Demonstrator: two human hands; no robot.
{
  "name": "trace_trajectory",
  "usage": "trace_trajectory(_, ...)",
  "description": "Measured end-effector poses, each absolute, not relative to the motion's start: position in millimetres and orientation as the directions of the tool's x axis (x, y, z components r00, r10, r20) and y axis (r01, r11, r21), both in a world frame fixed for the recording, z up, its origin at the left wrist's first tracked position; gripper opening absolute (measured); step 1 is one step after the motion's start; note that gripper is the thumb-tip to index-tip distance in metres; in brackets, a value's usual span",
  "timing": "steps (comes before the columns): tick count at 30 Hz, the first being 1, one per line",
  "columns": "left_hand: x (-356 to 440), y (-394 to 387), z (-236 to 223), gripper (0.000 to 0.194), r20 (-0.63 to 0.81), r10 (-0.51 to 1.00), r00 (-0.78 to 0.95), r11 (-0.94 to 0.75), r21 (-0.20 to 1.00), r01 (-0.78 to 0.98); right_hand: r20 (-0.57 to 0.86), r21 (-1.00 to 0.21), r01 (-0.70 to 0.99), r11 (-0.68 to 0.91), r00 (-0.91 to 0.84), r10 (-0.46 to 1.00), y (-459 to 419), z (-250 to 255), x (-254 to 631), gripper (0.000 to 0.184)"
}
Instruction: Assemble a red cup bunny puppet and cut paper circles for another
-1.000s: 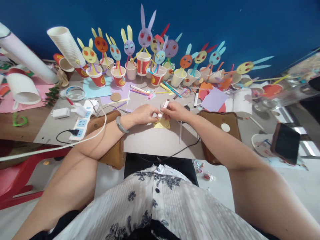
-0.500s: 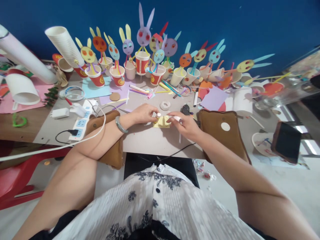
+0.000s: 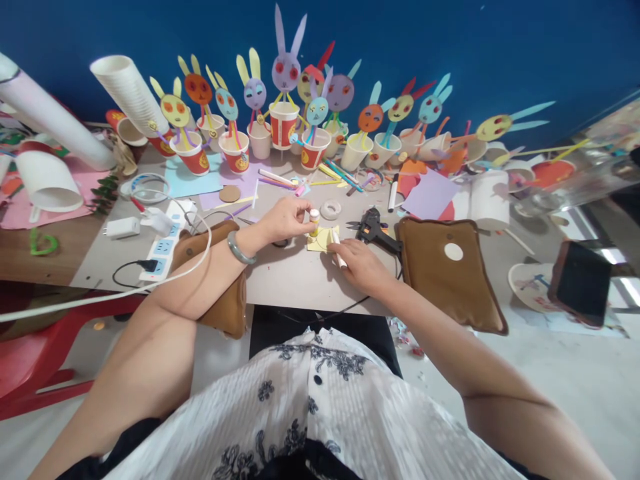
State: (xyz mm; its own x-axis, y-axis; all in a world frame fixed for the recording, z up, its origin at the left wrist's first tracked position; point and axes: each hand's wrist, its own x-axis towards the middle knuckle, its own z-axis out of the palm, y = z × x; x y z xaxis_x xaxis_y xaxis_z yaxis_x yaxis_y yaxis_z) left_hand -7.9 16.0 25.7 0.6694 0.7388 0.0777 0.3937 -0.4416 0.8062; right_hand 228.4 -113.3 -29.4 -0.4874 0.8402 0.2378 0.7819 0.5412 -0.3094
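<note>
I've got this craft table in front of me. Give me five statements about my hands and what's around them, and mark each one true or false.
1. The left hand holds a small yellow tube with a white top. True.
2. The right hand grips a black glue gun. False: it holds a white marker pen.
3. A white paper disc lies on the right-hand brown padded pouch. True.
4. The round tape roll sits inside a paper cup. False: it lies on the grey tabletop.
5. The wall is blue. True.
</note>
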Motion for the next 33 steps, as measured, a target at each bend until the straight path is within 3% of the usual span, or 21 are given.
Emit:
trace_trajectory(19,-3,13,13,0.019,0.021,0.666,0.745,-0.507,0.746,0.432,0.245,-0.251,0.804,0.539,-0.486,0.839,-112,-32,227,0.037)
trace_trajectory(33,-1,12,11,0.021,0.012,0.672,0.741,-0.473,0.776,0.417,0.2,-0.287,0.814,0.505,-0.465,0.862,-115,-32,228,0.05)
